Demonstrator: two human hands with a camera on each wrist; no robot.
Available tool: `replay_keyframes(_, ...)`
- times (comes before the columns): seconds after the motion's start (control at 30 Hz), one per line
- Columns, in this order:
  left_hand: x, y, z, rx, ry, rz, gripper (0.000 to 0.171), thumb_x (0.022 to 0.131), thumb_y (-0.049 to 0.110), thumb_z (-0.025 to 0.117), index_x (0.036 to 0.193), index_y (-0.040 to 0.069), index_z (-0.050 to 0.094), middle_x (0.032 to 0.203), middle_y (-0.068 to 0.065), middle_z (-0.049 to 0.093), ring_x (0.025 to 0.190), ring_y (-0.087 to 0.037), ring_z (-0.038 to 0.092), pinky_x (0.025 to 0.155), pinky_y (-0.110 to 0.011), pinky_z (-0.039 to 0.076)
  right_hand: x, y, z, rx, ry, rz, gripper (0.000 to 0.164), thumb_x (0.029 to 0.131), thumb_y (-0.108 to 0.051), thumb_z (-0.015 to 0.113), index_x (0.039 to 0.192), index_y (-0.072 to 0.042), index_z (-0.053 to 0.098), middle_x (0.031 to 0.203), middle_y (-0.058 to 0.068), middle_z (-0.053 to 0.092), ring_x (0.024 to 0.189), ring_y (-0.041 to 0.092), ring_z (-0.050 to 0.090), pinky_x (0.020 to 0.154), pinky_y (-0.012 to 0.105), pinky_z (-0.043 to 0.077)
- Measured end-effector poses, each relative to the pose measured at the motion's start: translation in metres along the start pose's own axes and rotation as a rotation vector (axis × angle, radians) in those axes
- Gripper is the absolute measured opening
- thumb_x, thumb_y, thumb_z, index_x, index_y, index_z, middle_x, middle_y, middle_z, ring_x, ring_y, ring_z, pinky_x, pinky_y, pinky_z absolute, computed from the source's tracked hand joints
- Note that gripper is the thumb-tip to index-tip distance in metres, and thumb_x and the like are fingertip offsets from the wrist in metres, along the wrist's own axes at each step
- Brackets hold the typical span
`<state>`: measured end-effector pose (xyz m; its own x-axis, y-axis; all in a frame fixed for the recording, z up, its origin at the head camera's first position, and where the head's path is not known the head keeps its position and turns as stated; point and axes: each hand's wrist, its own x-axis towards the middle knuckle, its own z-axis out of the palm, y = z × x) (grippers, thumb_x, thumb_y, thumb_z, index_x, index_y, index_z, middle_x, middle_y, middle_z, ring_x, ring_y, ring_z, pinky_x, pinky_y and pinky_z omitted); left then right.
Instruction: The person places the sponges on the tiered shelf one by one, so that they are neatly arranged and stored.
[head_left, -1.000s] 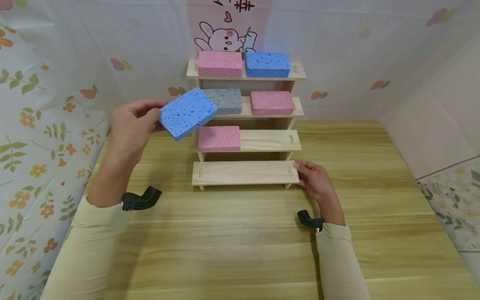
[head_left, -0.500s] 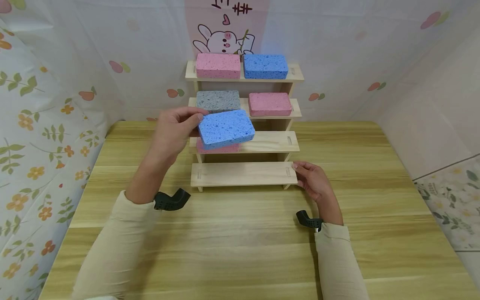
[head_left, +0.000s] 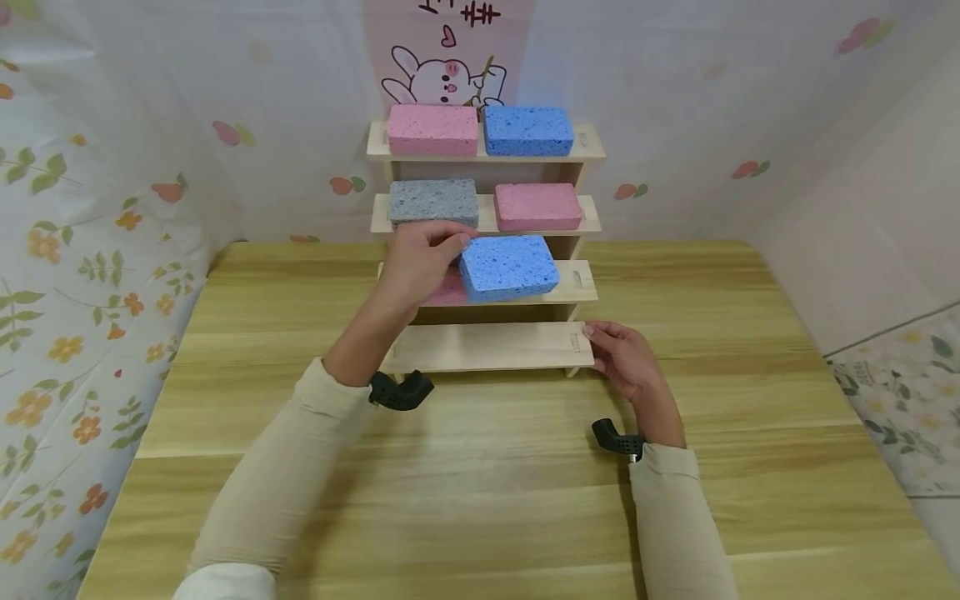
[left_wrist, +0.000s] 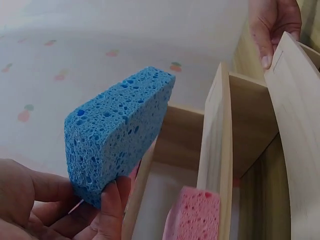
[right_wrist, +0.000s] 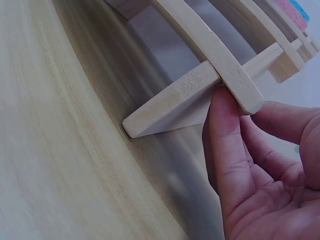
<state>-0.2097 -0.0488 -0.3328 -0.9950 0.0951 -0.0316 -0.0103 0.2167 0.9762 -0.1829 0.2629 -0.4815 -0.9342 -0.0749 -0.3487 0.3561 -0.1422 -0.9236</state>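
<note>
A blue sponge [head_left: 510, 267] is pinched at its left end by my left hand [head_left: 420, 265], in front of the third shelf from the top. In the left wrist view the blue sponge [left_wrist: 120, 130] stands clear of the boards, thumb and fingers on its near end. Partly behind the left hand, a pink sponge [head_left: 448, 290] lies on that shelf's left half. My right hand [head_left: 628, 360] pinches the right end of the lowest board of the wooden shelf rack [head_left: 491, 346]. Up close, the right hand [right_wrist: 250, 165] has its thumb above the board end and a finger under it.
On the top shelf sit a pink sponge [head_left: 432, 130] and a blue sponge [head_left: 528, 131]. One tier lower are a grey sponge [head_left: 433, 202] and a pink sponge [head_left: 537, 207]. The rack stands on a wooden table [head_left: 480, 500] against a patterned wall covering [head_left: 675, 100].
My left hand has carried the blue sponge rightward and down, from left of the rack to in front of the third shelf. My right hand keeps its grip on the lowest board.
</note>
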Motion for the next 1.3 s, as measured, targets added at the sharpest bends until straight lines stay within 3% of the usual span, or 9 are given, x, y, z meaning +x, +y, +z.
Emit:
replay_keyframes(0.23, 0.012, 0.001, 0.020, 0.045, -0.026, -0.016, 0.023, 0.099, 0.017, 0.057, 0.114, 0.008, 0.071, 0.108, -0.006, 0.065, 0.084, -0.019, 0.059, 0.075, -0.032, 0.053, 0.002, 0.000, -0.002, 0.001, 0.000, 0.010, 0.009, 0.097, -0.017, 0.061, 0.103, -0.011, 0.065, 0.089, -0.002, 0.066, 0.072, 0.009, 0.061, 0.056, 0.018, 0.050)
replay_keyframes(0.37, 0.016, -0.001, 0.029, 0.065, -0.045, -0.020, 0.024, 0.099, 0.018, 0.058, 0.116, 0.006, 0.071, 0.107, -0.008, 0.065, 0.084, -0.019, 0.061, 0.077, -0.034, 0.056, 0.003, 0.000, -0.002, -0.005, 0.009, 0.018, 0.010, 0.097, -0.019, 0.062, 0.103, -0.012, 0.065, 0.088, -0.002, 0.066, 0.071, 0.009, 0.061, 0.055, 0.018, 0.050)
replay_keyframes(0.63, 0.023, -0.003, 0.036, 0.088, -0.049, -0.024, 0.027, 0.098, 0.020, 0.059, 0.118, 0.005, 0.070, 0.109, -0.007, 0.064, 0.089, -0.016, 0.064, 0.079, -0.031, 0.057, 0.005, -0.003, -0.002, 0.005, -0.022, 0.010, 0.010, 0.097, -0.018, 0.062, 0.103, -0.010, 0.064, 0.087, 0.000, 0.066, 0.071, 0.009, 0.061, 0.056, 0.018, 0.051)
replay_keyframes(0.97, 0.023, 0.000, 0.046, 0.147, 0.049, -0.033, 0.021, 0.094, 0.027, 0.067, 0.104, 0.009, 0.066, 0.098, -0.005, 0.060, 0.087, -0.018, 0.056, 0.070, -0.026, 0.048, 0.005, -0.001, -0.003, 0.028, -0.016, 0.016, 0.010, 0.096, -0.018, 0.062, 0.103, -0.011, 0.065, 0.088, -0.001, 0.066, 0.070, 0.009, 0.061, 0.055, 0.018, 0.050)
replay_keyframes(1.3, 0.019, 0.001, 0.045, 0.070, 0.050, -0.069, 0.036, 0.097, 0.031, 0.061, 0.126, 0.010, 0.056, 0.117, -0.006, 0.056, 0.104, -0.019, 0.054, 0.085, -0.033, 0.047, 0.005, 0.001, -0.003, 0.043, -0.016, 0.014, 0.010, 0.097, -0.017, 0.062, 0.102, -0.010, 0.065, 0.088, 0.000, 0.066, 0.070, 0.009, 0.062, 0.055, 0.018, 0.050)
